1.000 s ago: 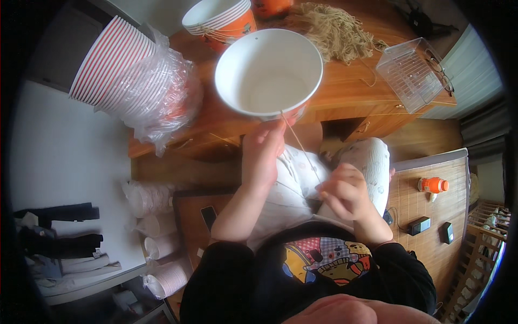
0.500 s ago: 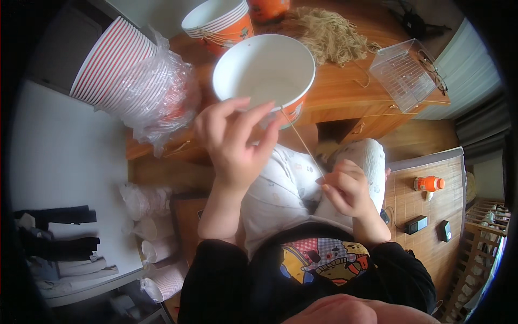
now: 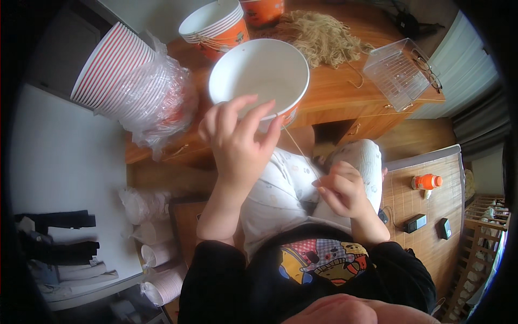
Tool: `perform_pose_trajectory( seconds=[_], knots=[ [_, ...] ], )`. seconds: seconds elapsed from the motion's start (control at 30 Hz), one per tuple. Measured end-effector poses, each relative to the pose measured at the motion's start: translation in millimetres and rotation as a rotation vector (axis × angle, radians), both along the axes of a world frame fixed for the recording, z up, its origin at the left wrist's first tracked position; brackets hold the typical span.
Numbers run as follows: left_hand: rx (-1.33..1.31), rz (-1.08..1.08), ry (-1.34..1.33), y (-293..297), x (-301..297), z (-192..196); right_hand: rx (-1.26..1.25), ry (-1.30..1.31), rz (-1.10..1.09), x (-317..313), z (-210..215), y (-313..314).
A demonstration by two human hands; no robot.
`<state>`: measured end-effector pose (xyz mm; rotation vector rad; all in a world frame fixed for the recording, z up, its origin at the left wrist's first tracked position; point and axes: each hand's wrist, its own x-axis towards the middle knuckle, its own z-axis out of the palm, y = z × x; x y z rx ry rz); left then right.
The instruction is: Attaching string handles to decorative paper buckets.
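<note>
A large white paper bucket (image 3: 259, 70) with an orange printed outside tilts its open mouth toward me at the table's front edge. My left hand (image 3: 237, 141) grips its near rim, fingers over the inner side and the thumb at the outer side. From the rim by that thumb, a thin tan string (image 3: 297, 143) runs down to the right. Above my lap, my right hand (image 3: 345, 190) is closed, pinching the string's lower end between thumb and fingers. The stretch between the two hands looks fairly straight.
Nested orange buckets (image 3: 213, 27) with strings stand behind. A heap of tan strings (image 3: 322, 39) lies on the wooden table (image 3: 329, 105), beside a clear plastic box (image 3: 396, 75) and glasses (image 3: 426, 73). Plastic-wrapped stacked buckets (image 3: 135, 81) are at left. An orange bottle (image 3: 426, 182) is at right.
The bucket and my left hand look nearly unchanged, with the whole view shifted slightly. My right hand still pinches the string, its fingers curled a little differently.
</note>
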<state>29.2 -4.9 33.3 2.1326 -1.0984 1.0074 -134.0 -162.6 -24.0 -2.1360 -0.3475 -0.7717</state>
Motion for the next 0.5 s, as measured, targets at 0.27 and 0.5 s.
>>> perform_pose_trajectory(
  seconds=[0.27, 0.5],
  knots=[
    [0.014, -0.038, 0.031, 4, 3, -3, 0.033, -0.019, 0.032, -2, 2, 2],
    [0.025, -0.207, 0.014, 7, -2, -5, 0.375, -0.082, 0.314, -15, 6, -1]
  ],
)
